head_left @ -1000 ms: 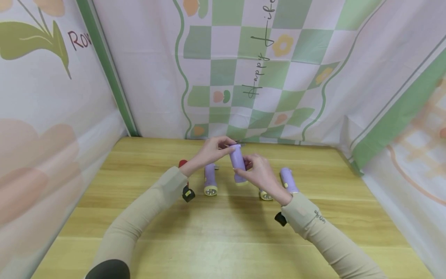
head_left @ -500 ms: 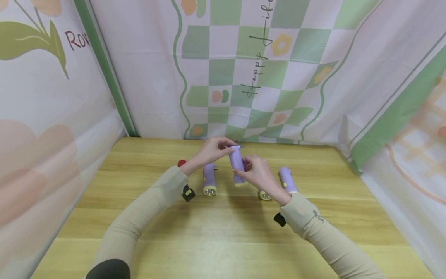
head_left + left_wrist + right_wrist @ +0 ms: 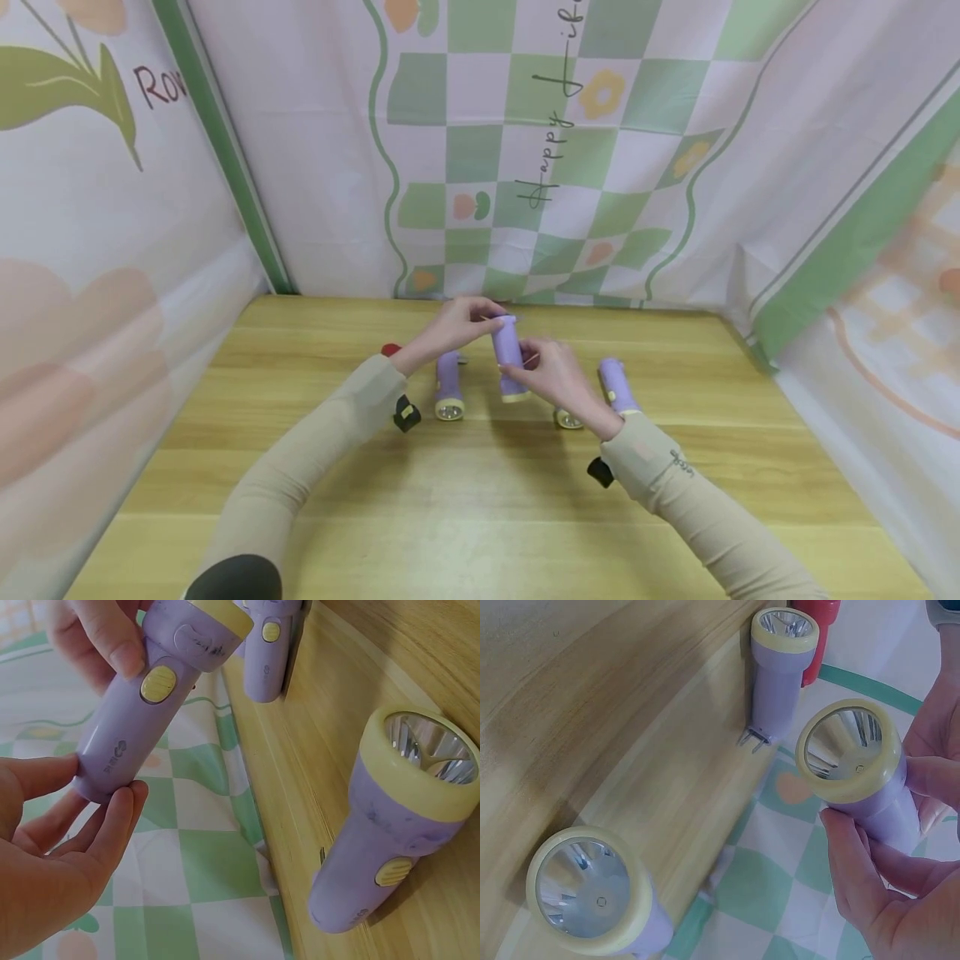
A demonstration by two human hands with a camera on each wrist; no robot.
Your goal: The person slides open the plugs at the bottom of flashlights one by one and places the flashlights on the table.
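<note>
Both hands hold a lavender flashlight (image 3: 508,358) above the table, its pale yellow head pointing down toward the near side. My left hand (image 3: 457,323) pinches its tail end between thumb and fingers. Farther down the body, close to the head, my right hand (image 3: 557,373) grips it. The left wrist view shows a ribbed yellow switch (image 3: 158,684) on the body near the right thumb. In the right wrist view, the lens of the held flashlight (image 3: 847,746) faces the camera.
Similar lavender flashlights lie on the wooden table (image 3: 465,517): one to the left (image 3: 448,383), one (image 3: 568,419) partly hidden by my right hand, another farther right (image 3: 617,386). Metal prongs (image 3: 754,739) jut from one tail. A red flashlight-like object (image 3: 821,634) lies beyond. Patterned cloth (image 3: 315,167) hangs behind.
The held flashlight and both hands have come very slightly toward the near side. The grip looks the same, and the other flashlights have stayed in place.
</note>
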